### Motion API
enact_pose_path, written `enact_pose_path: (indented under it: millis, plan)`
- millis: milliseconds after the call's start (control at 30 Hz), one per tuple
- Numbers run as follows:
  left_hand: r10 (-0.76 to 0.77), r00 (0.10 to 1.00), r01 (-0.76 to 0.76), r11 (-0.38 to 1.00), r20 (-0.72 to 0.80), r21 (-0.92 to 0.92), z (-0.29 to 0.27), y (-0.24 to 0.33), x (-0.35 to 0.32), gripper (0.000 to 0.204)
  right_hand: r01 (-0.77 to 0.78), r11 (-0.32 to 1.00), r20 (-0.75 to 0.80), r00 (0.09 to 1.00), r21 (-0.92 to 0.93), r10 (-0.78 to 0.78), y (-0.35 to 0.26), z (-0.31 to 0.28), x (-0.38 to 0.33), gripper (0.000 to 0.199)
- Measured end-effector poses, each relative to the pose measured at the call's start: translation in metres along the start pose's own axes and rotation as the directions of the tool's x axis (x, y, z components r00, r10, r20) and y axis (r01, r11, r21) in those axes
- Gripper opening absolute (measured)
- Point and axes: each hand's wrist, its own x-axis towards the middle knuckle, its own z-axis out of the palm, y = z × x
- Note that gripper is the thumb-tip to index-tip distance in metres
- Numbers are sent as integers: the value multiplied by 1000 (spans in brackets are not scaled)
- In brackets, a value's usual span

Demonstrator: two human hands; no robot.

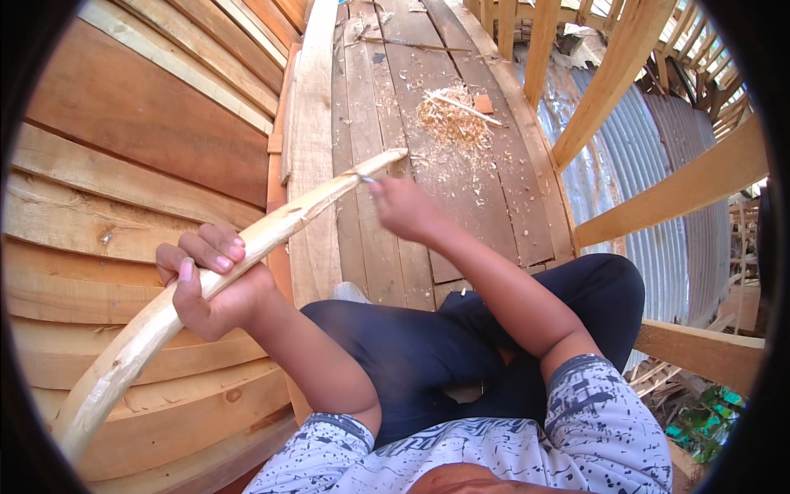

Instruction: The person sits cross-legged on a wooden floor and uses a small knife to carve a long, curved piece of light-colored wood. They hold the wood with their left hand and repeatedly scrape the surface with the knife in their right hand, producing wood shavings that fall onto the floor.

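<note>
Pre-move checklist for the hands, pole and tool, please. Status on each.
1. Left hand wrapped around pole: ok.
2. Right hand gripping tool near the pole's far end: ok.
3. Left hand away from the tool: ok, well down the pole.
4. Tool edge sharp: cannot tell, mostly hidden by the right hand.
5. Floor free of shavings: not ok, a pile lies beyond the right hand.

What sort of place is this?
Probably an open-sided wooden structure, perhaps used for woodworking: brown plank floor, pale heap of wood shavings on it, and bare yellowish timber posts with grey corrugated metal sheets beyond.
</note>
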Motion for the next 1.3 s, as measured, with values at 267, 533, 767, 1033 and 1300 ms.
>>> enact_pose_path:
  millis: [267, 533, 767, 1033, 1300]
  plan:
    - [-19, 981, 34, 997, 195, -71, -13, -2, 5, 21, -21, 998, 49, 999, 60, 18, 22, -4, 4, 39]
    - [-8, 979, 33, 992, 202, -122, -17, -6, 11, 19, 292, 956, -101, 952, 15, -290, 19, 8, -6, 34]
    - [-33, 998, 37, 997, 53, -66, -28, -5, 12, 20, 100, 990, -76, 991, -102, -108, -9, 7, -14, 36]
    - [67, 960, -42, 994, -271, 98, 19, -2, -12, 17, 157, 987, -22, 987, 35, -157, -67, -2, -31, 39]
    - [77, 963, -54, 994, -257, 96, 23, -3, -11, 21, 222, 975, -158, 962, -26, -224, -40, -2, -15, 40]
